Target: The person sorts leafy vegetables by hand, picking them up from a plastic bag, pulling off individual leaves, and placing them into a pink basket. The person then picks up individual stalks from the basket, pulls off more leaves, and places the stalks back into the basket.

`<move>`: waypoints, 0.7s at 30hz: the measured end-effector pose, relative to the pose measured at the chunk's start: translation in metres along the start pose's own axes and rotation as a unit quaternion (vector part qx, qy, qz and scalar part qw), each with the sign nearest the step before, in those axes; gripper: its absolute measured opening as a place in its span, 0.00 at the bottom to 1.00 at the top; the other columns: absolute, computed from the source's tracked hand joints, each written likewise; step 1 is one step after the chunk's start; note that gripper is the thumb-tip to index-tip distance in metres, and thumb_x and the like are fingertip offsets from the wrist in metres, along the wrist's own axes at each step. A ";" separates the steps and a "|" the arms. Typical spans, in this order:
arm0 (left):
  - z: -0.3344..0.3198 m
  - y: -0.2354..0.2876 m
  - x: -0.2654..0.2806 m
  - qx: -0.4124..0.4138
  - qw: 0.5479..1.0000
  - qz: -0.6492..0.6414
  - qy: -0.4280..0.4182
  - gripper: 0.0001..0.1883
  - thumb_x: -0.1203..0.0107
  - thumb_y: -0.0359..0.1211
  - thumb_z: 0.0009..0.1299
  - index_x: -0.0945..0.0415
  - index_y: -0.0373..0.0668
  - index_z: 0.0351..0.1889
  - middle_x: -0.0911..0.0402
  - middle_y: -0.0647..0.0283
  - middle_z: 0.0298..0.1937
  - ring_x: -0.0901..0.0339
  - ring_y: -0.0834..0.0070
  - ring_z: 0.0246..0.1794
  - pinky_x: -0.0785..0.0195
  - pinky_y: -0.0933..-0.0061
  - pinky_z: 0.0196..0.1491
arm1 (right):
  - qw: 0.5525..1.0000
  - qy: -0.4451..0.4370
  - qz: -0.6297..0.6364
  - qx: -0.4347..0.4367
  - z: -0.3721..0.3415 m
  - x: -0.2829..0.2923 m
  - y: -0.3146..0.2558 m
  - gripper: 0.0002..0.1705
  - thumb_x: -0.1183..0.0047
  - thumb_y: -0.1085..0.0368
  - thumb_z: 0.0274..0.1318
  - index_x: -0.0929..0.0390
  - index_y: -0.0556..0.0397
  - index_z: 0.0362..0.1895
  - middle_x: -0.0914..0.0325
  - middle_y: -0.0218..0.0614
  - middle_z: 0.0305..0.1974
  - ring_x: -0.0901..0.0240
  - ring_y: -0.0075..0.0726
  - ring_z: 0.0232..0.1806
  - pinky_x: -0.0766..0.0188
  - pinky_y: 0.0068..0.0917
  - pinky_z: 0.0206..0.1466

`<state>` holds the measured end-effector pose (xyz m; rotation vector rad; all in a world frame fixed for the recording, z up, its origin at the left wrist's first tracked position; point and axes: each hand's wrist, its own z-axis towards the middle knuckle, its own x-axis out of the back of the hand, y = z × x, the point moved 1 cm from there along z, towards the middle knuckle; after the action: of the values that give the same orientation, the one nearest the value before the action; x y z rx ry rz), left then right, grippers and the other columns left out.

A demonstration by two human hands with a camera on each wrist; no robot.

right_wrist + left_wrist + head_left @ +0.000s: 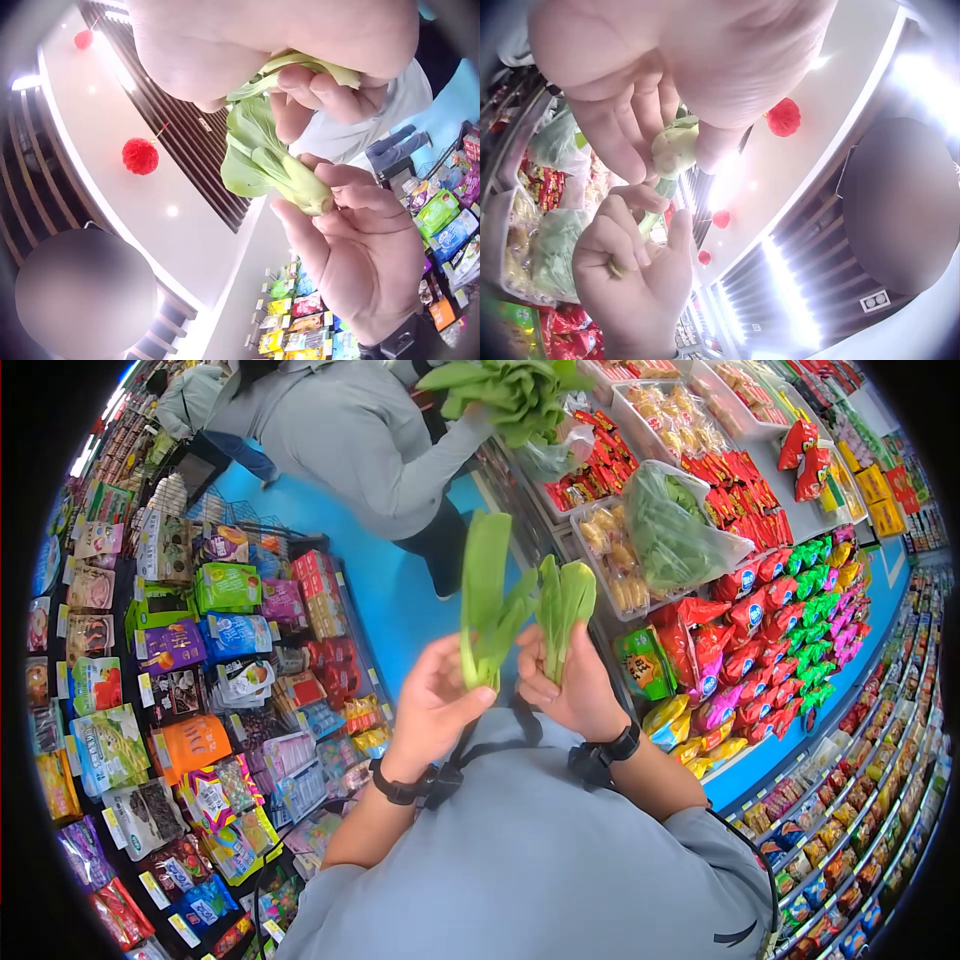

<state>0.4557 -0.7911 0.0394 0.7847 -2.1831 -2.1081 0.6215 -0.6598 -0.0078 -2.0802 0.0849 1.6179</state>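
In the head view my left hand point(440, 700) pinches a bok choy point(483, 615) by its pale base, leaves pointing up. Close beside it, my right hand point(578, 685) grips loose bok choy leaves point(568, 600) by their stalks. The right wrist view shows the bok choy point(281, 169) held between the left thumb and fingers, its cut end towards the palm. Above it, right fingers curl round the pale stalks point(330, 67). In the left wrist view the bok choy's base point(676, 150) sits between the left thumb and fingers; its leaves are mostly hidden.
A bag of leafy greens point(670, 530) lies on trays of packaged snacks at right. Another person point(345, 440) stands ahead, by a bunch of greens point(510, 400). Snack shelves point(185, 640) line the left, with a blue floor aisle point(370, 590) between.
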 end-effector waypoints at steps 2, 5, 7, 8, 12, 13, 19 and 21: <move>0.002 0.001 -0.002 -0.011 1.000 0.019 0.012 0.33 0.30 0.27 0.73 0.33 0.37 0.73 0.18 0.59 0.57 0.15 0.70 0.52 0.16 0.68 0.51 | 0.997 -0.044 0.061 -0.031 0.003 -0.002 -0.004 0.47 0.66 0.23 0.75 0.24 0.55 0.63 0.18 0.35 0.40 0.45 0.23 0.23 0.44 0.25 0.32; 0.003 0.004 0.000 0.010 0.999 0.026 0.028 0.28 0.31 0.31 0.75 0.30 0.36 0.69 0.17 0.59 0.54 0.14 0.71 0.51 0.17 0.68 0.51 | 0.995 -0.044 0.082 -0.046 0.002 -0.003 -0.014 0.51 0.68 0.19 0.73 0.24 0.55 0.63 0.19 0.35 0.41 0.40 0.25 0.27 0.40 0.27 0.35; 0.004 0.005 0.005 0.021 0.999 0.038 0.033 0.25 0.33 0.34 0.77 0.29 0.36 0.67 0.16 0.60 0.53 0.14 0.71 0.51 0.17 0.68 0.51 | 0.998 -0.016 0.054 -0.031 0.005 -0.008 -0.018 0.49 0.67 0.21 0.75 0.24 0.56 0.64 0.20 0.35 0.40 0.38 0.26 0.29 0.39 0.28 0.37; 0.005 0.007 0.006 0.029 0.998 0.037 0.035 0.23 0.34 0.35 0.78 0.28 0.37 0.66 0.15 0.60 0.53 0.14 0.71 0.50 0.17 0.68 0.51 | 0.999 -0.023 0.035 -0.019 0.007 -0.006 -0.019 0.47 0.66 0.26 0.77 0.26 0.58 0.67 0.23 0.34 0.40 0.36 0.27 0.33 0.38 0.28 0.39; 0.009 0.009 0.018 0.030 0.998 0.038 0.039 0.23 0.35 0.35 0.79 0.29 0.37 0.66 0.15 0.60 0.53 0.14 0.70 0.50 0.17 0.67 0.51 | 0.997 0.037 -0.061 -0.007 0.012 -0.013 -0.029 0.38 0.61 0.38 0.82 0.31 0.59 0.73 0.28 0.30 0.38 0.36 0.25 0.38 0.37 0.26 0.43; 0.010 0.011 0.020 0.031 0.998 0.039 0.041 0.23 0.35 0.35 0.79 0.29 0.37 0.66 0.15 0.60 0.53 0.14 0.70 0.50 0.18 0.67 0.51 | 0.994 0.054 -0.098 -0.007 0.013 -0.014 -0.030 0.36 0.59 0.41 0.83 0.33 0.59 0.74 0.29 0.29 0.38 0.36 0.25 0.38 0.37 0.26 0.44; 0.022 0.013 0.040 0.041 0.997 0.033 0.060 0.23 0.35 0.35 0.79 0.29 0.37 0.66 0.15 0.60 0.53 0.14 0.70 0.50 0.18 0.68 0.51 | 0.971 0.036 -0.238 0.006 0.031 -0.012 -0.036 0.27 0.58 0.54 0.84 0.33 0.58 0.75 0.32 0.24 0.36 0.35 0.21 0.39 0.35 0.25 0.46; 0.025 0.016 0.049 0.049 0.996 0.037 0.072 0.23 0.35 0.35 0.78 0.29 0.37 0.66 0.15 0.60 0.53 0.14 0.70 0.50 0.18 0.68 0.51 | 0.943 0.044 -0.329 -0.032 0.044 -0.016 -0.040 0.26 0.58 0.55 0.84 0.32 0.58 0.74 0.31 0.24 0.36 0.35 0.20 0.39 0.35 0.25 0.45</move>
<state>0.3987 -0.7852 0.0353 0.8211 -2.2162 -1.8613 0.5915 -0.6107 0.0132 -1.9301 -0.5796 1.1240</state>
